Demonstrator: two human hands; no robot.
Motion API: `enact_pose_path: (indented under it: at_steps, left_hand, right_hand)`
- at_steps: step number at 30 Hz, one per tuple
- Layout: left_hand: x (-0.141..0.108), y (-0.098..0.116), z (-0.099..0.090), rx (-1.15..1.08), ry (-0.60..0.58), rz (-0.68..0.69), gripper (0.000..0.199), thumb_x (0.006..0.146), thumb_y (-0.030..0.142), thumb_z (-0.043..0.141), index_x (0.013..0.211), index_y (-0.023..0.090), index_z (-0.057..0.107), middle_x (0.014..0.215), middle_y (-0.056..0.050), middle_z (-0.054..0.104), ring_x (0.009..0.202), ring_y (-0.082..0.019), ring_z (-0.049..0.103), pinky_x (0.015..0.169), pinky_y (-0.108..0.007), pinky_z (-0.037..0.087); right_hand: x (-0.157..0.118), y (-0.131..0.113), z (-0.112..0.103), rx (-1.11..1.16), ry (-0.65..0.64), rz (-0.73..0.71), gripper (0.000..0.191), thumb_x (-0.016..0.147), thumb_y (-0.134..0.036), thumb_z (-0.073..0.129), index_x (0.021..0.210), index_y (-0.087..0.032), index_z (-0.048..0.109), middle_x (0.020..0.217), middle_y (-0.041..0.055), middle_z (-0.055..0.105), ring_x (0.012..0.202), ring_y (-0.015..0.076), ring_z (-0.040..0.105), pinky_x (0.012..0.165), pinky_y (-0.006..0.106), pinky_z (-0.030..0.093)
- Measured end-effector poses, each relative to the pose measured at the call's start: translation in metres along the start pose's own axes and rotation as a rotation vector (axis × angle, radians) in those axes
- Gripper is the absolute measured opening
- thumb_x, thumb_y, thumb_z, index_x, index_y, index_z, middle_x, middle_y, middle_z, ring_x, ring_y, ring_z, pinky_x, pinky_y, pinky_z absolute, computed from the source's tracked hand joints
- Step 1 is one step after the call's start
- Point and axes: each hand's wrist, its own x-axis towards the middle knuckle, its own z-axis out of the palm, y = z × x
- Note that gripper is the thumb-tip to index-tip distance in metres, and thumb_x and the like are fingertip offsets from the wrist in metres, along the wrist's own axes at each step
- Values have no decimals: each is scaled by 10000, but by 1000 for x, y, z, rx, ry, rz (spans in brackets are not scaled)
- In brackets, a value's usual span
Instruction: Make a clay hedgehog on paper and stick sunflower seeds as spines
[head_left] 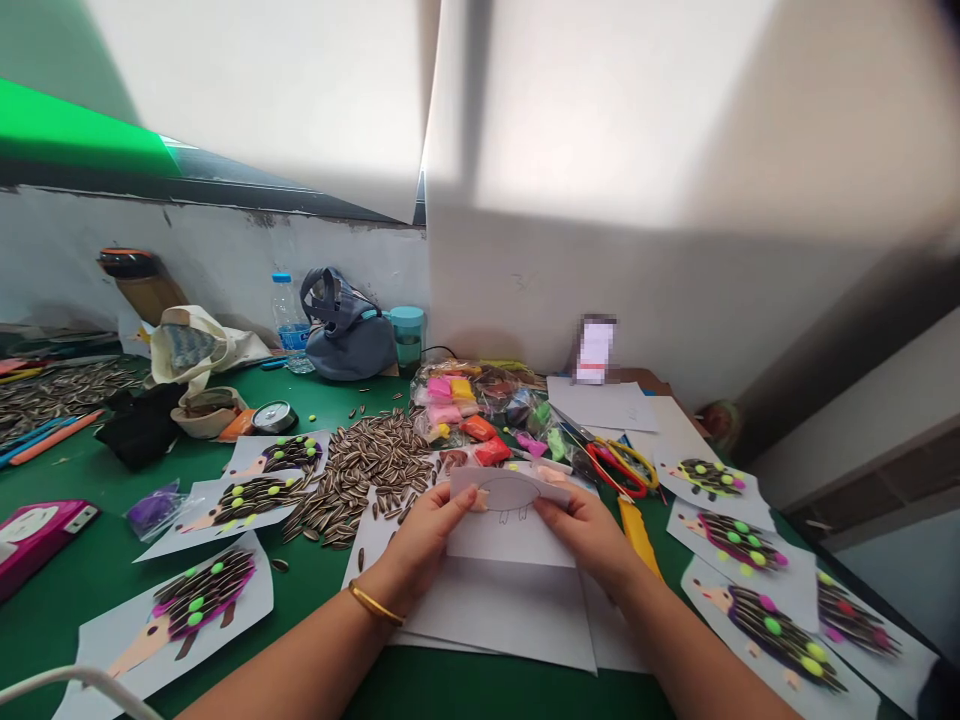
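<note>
Both hands hold up one small white paper (510, 540) with a drawn oval body and little feet. My left hand (424, 535) pinches its left edge, beside a peach-coloured patch at the drawing's left end. At the right edge, my right hand (589, 530) grips the same paper with the thumb on its front. Beneath it lie larger white sheets (510, 620) on the green table (322, 640). Just left of the hands is a heap of striped sunflower seeds (367, 460). Behind the paper are packets of coloured clay (480, 425).
Finished hedgehog pictures lie at left (199, 600) and right (772, 630). Red-handled scissors (615, 470) and a yellow cutter (637, 535) are right of the hands. A bottle (289, 320), a blue-grey bag (349, 340), a teal cup (408, 340) and a phone (596, 348) stand behind.
</note>
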Motion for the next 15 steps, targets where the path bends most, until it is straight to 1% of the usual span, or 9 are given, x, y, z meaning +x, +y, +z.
enact_pose_path:
  at_steps: [2,5,8,11,15]
  left_hand:
    - [-2,2,2,-52,6,-6,406,722,473,794,935,135,725,978,-110,757,868,-239,698,777,-308,513]
    - [-2,3,4,-95,33,-10,402,733,445,785,992,144,715,978,-104,759,891,-247,699,780,-314,519]
    - [-1,2,4,-66,39,-11,371,717,383,800,981,139,710,946,-99,759,827,-221,694,730,-287,516]
    - [0,1,3,-20,28,-31,392,692,335,814,1013,135,709,912,-95,756,738,-191,678,660,-262,500]
    - [0,3,2,0,23,-38,380,674,306,819,994,129,717,875,-92,752,718,-186,669,632,-252,490]
  right_hand:
    - [-1,-2,0,9,11,10,467,780,-584,658,1000,-180,738,994,85,702,876,262,619,721,338,482]
    - [-1,-2,-1,17,10,15,482,780,-586,661,1021,-175,737,1027,92,702,913,271,618,753,348,482]
    - [0,0,0,29,-1,0,460,791,-570,657,1015,-175,734,1029,90,699,907,262,615,747,339,479]
    - [0,2,0,26,-15,11,421,794,-552,657,975,-179,731,963,74,696,848,242,616,699,319,475]
    - [-1,0,1,6,-14,21,391,798,-543,653,930,-183,730,929,64,689,812,229,612,669,306,470]
